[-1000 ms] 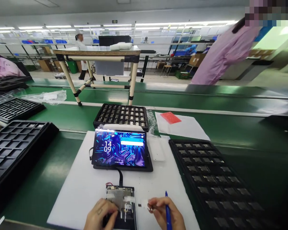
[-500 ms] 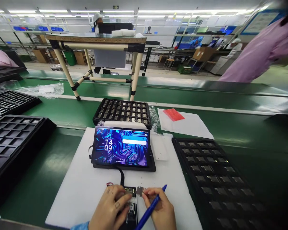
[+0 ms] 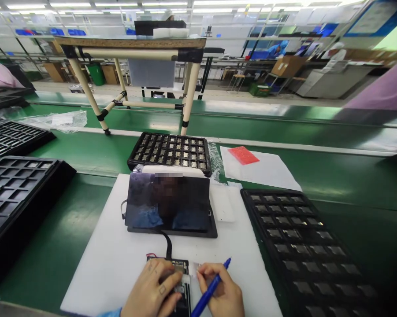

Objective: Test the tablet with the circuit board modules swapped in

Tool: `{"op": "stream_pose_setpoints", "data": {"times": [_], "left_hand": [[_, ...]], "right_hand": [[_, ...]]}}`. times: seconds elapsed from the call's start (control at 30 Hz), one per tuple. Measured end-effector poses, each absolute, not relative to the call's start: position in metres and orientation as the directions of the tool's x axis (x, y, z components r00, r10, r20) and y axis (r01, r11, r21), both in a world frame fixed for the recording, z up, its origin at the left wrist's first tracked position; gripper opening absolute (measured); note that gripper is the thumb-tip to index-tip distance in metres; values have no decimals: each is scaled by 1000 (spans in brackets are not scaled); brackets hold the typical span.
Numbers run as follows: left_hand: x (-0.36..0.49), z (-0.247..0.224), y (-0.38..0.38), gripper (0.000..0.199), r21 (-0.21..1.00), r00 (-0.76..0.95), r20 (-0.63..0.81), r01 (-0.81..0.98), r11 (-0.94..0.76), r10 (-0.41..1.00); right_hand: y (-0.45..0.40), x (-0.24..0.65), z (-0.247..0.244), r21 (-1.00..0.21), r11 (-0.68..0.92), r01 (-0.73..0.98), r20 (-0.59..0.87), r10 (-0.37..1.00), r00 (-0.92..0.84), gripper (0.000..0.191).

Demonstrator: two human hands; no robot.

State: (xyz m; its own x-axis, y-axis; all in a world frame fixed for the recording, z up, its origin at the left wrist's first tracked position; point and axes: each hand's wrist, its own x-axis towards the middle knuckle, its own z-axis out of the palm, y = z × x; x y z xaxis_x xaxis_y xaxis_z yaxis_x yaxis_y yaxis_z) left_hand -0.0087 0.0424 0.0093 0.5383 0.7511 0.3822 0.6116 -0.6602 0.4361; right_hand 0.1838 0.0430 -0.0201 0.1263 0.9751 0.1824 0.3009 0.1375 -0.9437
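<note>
A factory hall under strip lights is seen, with a green conveyor table (image 3: 86, 154) carrying a white work mat (image 3: 119, 259) at the near edge. At 6 o'clock on the mat, the left hand (image 3: 153, 290) is pressed flat on a small opened circuit board module (image 3: 181, 281), fingers curled over its upper end, holding it down rather than gripping it. Just beside it at 5 o'clock, the right hand (image 3: 220, 293) is closed around a blue pen (image 3: 209, 288) while its fingertips pinch a small pale part (image 3: 194, 268) against the module's upper right corner.

Half a second earlier that part was held just clear of the module; it is now touching the corner, so the fitting is judged to be under way. The tablet (image 3: 168, 202) at 12 o'clock, joined to the module by a black ribbon cable (image 3: 167, 246), was lit with a clock face and has gone dark, which suggests the connection was interrupted or the screen timed out.

Free room is narrow: a black tray of components (image 3: 297, 237) lies close at 3 o'clock, an empty black compartment tray (image 3: 16, 189) at 9 o'clock, and a further filled tray (image 3: 172, 152) beyond the tablet. Bare mat remains at 7 to 9 o'clock, and the mat's near edge lies just under the wrists.
</note>
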Motion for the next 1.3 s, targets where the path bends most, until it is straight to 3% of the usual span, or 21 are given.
{"op": "stream_pose_setpoints", "data": {"times": [0.73,1.1,1.3], "left_hand": [[-7,14,44,29,378,543,378,648,-661,749],[-7,15,49,35,230,600,370,681,-696,709],[-5,11,53,38,141,591,458,690,-710,665]], "right_hand": [[43,183,-15,-923,189,336,228,970,81,11],[45,178,-19,-922,204,331,253,961,114,11],[45,176,-25,-918,213,333,268,955,127,11]]}}
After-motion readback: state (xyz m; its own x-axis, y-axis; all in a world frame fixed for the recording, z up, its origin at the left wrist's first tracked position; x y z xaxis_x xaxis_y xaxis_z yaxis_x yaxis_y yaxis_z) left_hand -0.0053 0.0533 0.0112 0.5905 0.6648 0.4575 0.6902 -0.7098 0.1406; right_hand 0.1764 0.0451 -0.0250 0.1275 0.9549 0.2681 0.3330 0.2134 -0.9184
